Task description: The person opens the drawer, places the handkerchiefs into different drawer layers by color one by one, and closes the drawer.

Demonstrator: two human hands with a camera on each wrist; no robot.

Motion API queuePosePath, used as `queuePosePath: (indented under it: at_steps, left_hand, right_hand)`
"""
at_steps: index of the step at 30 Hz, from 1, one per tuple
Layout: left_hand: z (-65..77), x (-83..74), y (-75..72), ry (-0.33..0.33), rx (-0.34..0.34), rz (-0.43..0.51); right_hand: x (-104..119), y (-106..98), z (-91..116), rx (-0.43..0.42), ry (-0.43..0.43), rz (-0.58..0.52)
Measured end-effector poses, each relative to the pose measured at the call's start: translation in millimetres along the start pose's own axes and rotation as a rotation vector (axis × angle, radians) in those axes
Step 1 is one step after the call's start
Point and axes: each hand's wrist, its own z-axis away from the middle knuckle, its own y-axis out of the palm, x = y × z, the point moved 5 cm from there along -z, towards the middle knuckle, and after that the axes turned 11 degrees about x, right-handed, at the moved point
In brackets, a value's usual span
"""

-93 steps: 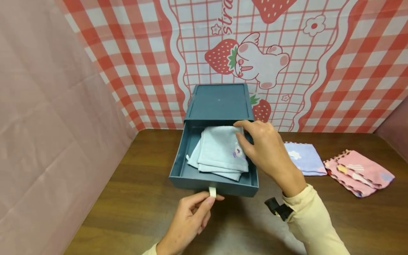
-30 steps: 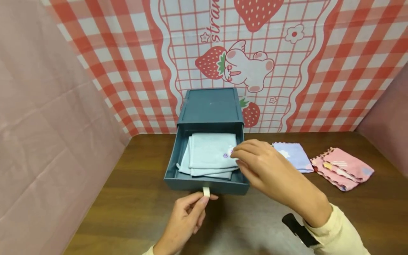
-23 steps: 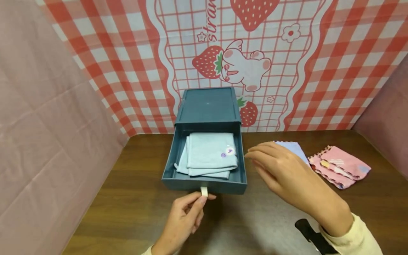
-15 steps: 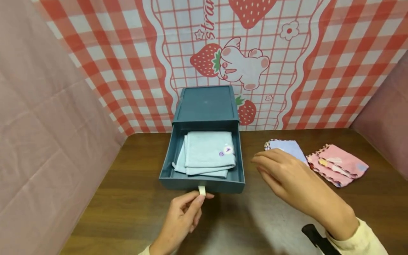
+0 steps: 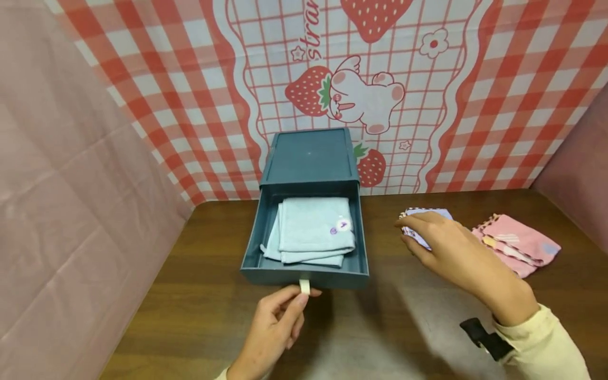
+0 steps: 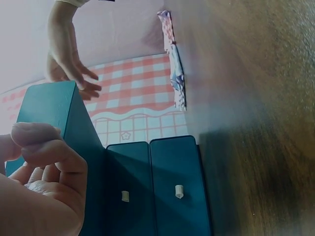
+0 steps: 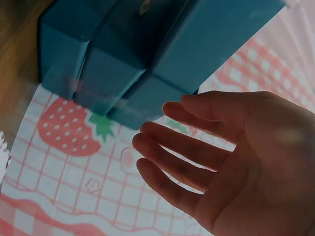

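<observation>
Left hand (image 5: 273, 324) pinches tab (image 5: 305, 286) at near side of drawer (image 5: 271, 275); right hand (image 5: 448, 252), fingers relaxed, hovers right, by blue cloth (image 5: 418, 238)

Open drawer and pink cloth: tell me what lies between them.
In the head view, a lavender cloth lies on the table between the open drawer and the pink cloth, partly hidden behind the right hand.

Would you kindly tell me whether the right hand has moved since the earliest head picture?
Yes, rightward: judged against the open drawer, the right hand has gone from over its right edge to clear of it, now partly hiding the lavender cloth.
</observation>
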Motion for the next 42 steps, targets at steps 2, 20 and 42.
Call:
queuePosePath:
  at_steps: [2, 20, 42]
  left_hand:
    - [1.9, -1.4, -2.0, 0.013, -0.004, -0.007]
    - [-3.6, -11.5, -4.8, 0.043, -0.009, -0.035]
    - [-3.7, -28.4, -16.3, 0.027, -0.043, -0.055]
  right_hand:
    - [-8.7, 2.8, -1.0, 0.03, 0.031, -0.014]
    - [-67.8, 9.0, 8.6, 0.11, 0.143, -0.052]
    - [-97.7, 16.0, 15.8, 0.178, 0.208, -0.053]
